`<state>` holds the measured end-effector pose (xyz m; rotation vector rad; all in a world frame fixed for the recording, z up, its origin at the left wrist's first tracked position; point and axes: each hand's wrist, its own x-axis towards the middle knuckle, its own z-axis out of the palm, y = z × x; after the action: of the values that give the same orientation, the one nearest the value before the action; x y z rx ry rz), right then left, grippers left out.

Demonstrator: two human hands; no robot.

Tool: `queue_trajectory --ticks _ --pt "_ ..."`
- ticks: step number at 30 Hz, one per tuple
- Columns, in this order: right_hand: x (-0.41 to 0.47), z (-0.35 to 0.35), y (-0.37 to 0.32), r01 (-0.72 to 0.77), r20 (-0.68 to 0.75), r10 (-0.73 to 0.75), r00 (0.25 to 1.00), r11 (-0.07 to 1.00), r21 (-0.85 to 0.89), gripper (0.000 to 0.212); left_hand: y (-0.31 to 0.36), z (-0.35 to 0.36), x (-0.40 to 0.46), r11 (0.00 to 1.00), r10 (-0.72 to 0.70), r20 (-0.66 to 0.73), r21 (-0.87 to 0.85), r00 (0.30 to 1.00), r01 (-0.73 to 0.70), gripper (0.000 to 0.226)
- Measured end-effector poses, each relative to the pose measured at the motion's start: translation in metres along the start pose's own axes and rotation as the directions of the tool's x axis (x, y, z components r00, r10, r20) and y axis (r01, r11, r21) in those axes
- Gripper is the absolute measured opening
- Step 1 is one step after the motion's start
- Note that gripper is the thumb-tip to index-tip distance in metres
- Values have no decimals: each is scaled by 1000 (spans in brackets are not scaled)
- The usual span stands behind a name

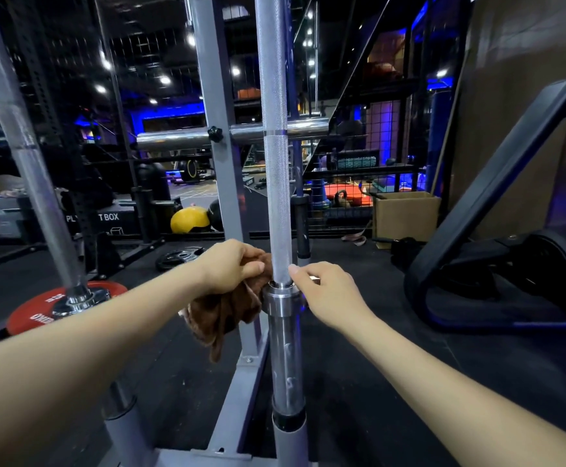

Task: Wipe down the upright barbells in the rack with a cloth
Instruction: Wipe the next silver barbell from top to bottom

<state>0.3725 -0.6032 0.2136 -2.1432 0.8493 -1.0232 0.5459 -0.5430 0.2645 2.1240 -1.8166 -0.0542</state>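
An upright silver barbell (pixel 276 183) stands in a grey tube of the rack (pixel 231 203), its collar (pixel 280 298) at hand height. My left hand (pixel 231 266) grips a brown cloth (pixel 222 315) and holds it against the left side of the shaft just above the collar. My right hand (pixel 322 291) is on the right side of the bar, its thumb tip touching the shaft and its fingers curled by the collar. A second upright barbell (pixel 22 153) leans at the left.
A red weight plate (pixel 42 313) lies on the floor at the left under the second bar. A black plate (pixel 179 257), a yellow ball (pixel 189 220) and a cardboard box (pixel 406 215) sit further back. A black machine frame (pixel 483 230) stands at the right.
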Motion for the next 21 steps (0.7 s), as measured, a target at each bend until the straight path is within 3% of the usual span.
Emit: queue_trajectory --ticks 7,14,21 --pt "1 -1 4 -24 1 24 1000 999 22 50 6 -16 -19 985 132 167 83 977 -148 21" --pt "-3 -1 6 -12 -4 12 1000 999 42 47 4 -2 -3 979 37 94 196 995 -55 29" --pt "-1 0 8 -79 -10 80 997 993 91 32 3 3 -44 959 146 83 232 986 -162 24"
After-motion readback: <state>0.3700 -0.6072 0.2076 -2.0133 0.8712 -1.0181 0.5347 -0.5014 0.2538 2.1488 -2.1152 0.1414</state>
